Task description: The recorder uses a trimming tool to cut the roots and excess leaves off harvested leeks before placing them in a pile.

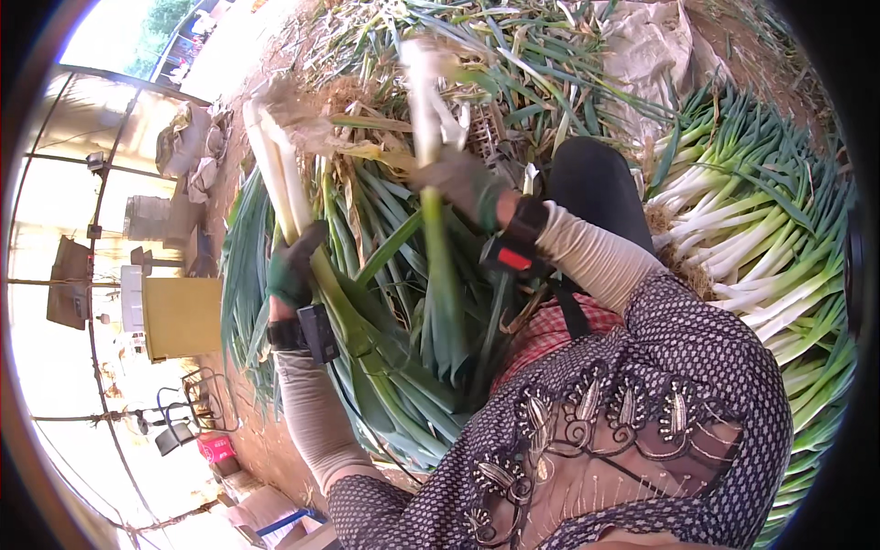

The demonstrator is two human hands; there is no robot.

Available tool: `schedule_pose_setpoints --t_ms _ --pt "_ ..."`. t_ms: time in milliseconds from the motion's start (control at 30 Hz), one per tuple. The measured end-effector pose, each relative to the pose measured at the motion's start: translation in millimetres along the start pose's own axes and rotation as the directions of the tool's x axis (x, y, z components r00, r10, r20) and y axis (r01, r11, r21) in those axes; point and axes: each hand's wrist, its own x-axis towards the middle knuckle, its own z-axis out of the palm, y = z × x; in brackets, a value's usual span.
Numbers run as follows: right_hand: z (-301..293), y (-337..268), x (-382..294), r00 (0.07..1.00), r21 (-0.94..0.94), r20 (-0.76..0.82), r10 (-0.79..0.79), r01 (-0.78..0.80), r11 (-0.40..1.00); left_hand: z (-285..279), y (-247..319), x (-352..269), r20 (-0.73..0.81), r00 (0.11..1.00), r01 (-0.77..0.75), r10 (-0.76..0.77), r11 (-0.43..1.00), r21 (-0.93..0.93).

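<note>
My left hand (298, 267), in a dark and green work glove, is closed around leeks (277, 168) with white shanks that point away from me. Their green leaves (357, 337) trail back toward my body. My right hand (466, 187), gloved the same way, grips another leek (436, 254) around its shank. The white end of that leek is blurred, and its dark green leaves hang toward my lap. Under both hands spreads a heap of leeks (251, 227) with long leaves, some dry and yellowed. Roots at the white ends are blurred.
Pale-shanked leeks (729, 247) lie in a long row to my right. Ahead are loose leaf scraps (543, 69) and a whitish woven sheet (639, 62). My bent knee (595, 179) stands beside the heap. Leftward are a yellow box (182, 316), a metal-framed chair (206, 402) and sacks (184, 137).
</note>
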Motion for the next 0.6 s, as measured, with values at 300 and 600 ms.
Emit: schedule_pose_setpoints --t_ms 300,600 --pt "25.1 -105.5 26.9 0.941 0.805 0.336 0.046 -0.312 0.505 14.1 -51.5 3.7 0.281 0.892 -0.345 0.354 0.935 -0.081" --pt "-77.3 -80.3 -6.6 1.0 0.491 0.015 -0.025 0.015 0.871 62.9 -69.9 -4.7 0.47 0.841 -0.329 0.267 0.943 0.053"
